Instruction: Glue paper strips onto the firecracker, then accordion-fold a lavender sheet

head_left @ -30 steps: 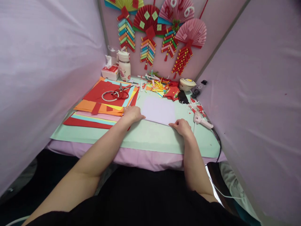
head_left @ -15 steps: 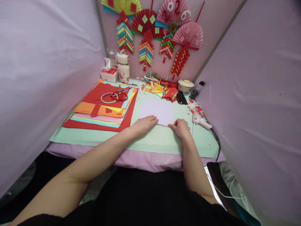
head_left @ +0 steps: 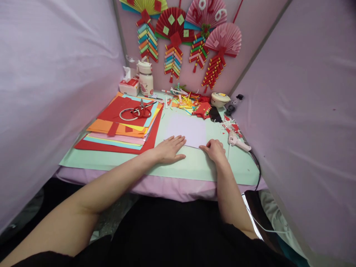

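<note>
A pale lilac sheet of paper [head_left: 189, 128] lies flat on the mint-green table cover [head_left: 189, 170] in front of me. My left hand [head_left: 170, 149] rests palm down over the sheet's near left corner, fingers stretched out and thumb spread. At the near right corner, my right hand [head_left: 214, 150] is curled, with thumb and forefinger pinching the paper's edge. The rest of its fingers are folded and partly hidden.
To the left is a stack of coloured paper [head_left: 116, 128] with red-handled scissors [head_left: 141, 110] on top. Paper scraps [head_left: 187, 102] and a lidded bowl [head_left: 220, 99] lie at the back. A glue gun [head_left: 238, 142] sits right; a bottle [head_left: 145, 78] stands beside a tissue pack [head_left: 129, 87].
My left hand has turned flatter, its fingers spreading and its thumb now out to the side. My right hand stays at the sheet's corner with hardly any movement.
</note>
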Motion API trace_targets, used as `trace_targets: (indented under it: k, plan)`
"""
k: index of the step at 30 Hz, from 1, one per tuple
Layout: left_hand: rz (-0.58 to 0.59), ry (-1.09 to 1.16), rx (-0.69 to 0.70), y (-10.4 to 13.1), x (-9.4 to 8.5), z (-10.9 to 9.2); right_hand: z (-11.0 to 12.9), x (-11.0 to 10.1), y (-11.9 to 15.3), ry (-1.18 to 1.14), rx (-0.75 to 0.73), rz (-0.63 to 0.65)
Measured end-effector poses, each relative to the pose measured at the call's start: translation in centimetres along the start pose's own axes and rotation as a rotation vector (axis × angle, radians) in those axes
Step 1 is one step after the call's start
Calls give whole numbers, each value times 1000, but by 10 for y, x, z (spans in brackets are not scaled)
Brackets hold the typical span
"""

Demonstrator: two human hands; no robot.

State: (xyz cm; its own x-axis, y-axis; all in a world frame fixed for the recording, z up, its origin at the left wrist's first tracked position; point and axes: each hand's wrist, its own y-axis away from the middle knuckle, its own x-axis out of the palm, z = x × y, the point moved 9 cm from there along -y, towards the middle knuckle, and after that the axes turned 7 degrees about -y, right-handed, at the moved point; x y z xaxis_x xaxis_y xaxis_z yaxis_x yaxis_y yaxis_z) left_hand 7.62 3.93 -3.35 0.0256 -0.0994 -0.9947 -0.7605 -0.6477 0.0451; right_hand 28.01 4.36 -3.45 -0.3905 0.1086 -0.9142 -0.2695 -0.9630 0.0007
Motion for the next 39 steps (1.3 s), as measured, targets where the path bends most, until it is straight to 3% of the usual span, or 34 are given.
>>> trace_targets:
  k: [3,5,8,11,13,19,30,39]
  plan:
    - [4,4,3,0,1,0,2,-3,2,-6,-27,-28]
    - [8,8,9,0,1,-1,10,-12,5,-22,-77,-112]
    - [8,3,17,1,1,-2,42,-23,19,-47,-287,-233]
    - [-11,-8,15,1,0,-2,86,-5,40,-15,-572,-106]
    - [-32,-10,17,1,0,-2,100,13,50,41,-644,2]
    - [-61,-5,16,1,0,-3,95,40,56,122,-613,108]
    - [-85,-66,39,1,-5,-9,92,44,57,148,-576,188]
    - [-59,-55,-44,4,1,-16,87,44,60,160,-555,219]
